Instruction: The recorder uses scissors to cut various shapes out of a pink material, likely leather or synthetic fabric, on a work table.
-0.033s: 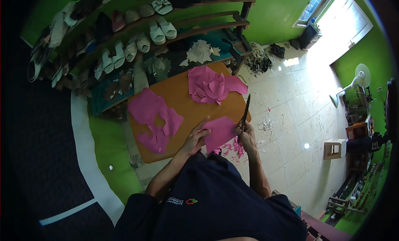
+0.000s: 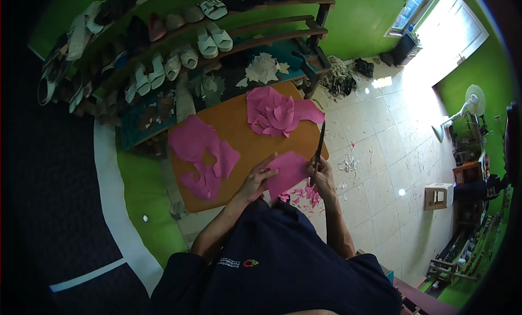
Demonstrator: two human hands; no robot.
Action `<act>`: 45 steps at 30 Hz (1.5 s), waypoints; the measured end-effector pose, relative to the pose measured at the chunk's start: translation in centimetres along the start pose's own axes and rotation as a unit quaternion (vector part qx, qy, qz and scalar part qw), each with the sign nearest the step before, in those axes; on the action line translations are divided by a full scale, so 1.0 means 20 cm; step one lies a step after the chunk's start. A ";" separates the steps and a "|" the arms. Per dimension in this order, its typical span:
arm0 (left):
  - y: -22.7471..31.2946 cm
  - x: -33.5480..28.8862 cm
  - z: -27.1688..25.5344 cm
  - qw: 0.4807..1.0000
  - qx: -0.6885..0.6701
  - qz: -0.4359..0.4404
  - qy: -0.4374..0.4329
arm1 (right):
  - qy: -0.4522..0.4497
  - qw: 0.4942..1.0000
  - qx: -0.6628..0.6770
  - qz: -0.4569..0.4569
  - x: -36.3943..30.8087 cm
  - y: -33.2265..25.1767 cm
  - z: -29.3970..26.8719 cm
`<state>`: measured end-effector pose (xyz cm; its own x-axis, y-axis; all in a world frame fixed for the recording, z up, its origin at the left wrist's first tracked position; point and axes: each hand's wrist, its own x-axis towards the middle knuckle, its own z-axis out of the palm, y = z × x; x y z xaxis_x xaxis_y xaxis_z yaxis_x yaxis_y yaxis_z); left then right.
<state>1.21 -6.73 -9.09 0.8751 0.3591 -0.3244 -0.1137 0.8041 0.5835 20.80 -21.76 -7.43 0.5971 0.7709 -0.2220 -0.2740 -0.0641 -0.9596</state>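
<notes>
While the left hand (image 2: 254, 183) pinches the left side of a pink sheet (image 2: 288, 172) between its thumb and fingers, the right hand (image 2: 323, 176) has its fingers curled around dark scissors (image 2: 321, 139). The blades point up and away from the person's body. The right fingertips are by the sheet's right edge, but it is hard to tell if they grip it too. The sheet is in front of the dark blue shirt (image 2: 277, 260), by the near side of an orange-brown table (image 2: 246, 146). On the table, a heap of pink pieces (image 2: 274, 114) sits at the far right, like a big flower. More pink cut-outs (image 2: 191, 138) lie on the left. Little pink scraps (image 2: 310, 194) show below the hands. Past the table stands a rack (image 2: 277, 38) with white sandals (image 2: 207, 45).
</notes>
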 end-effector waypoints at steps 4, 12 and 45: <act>0.07 0.05 0.08 0.997 0.010 0.052 0.050 | 0.063 0.996 -0.056 -0.031 0.05 -0.11 0.13; 0.36 0.17 0.31 0.921 -0.063 0.356 0.146 | -0.021 0.994 -0.108 0.028 -0.11 -0.12 0.25; 0.28 0.08 0.61 0.897 0.108 0.382 0.197 | -0.094 0.965 -0.243 -0.039 -0.19 -0.33 0.22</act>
<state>7.64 -7.44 2.67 0.3420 0.9395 0.0179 -0.4787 0.1578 0.8637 17.01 -21.40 0.57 0.4424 0.8834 -0.1547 0.1796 -0.2563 -0.9498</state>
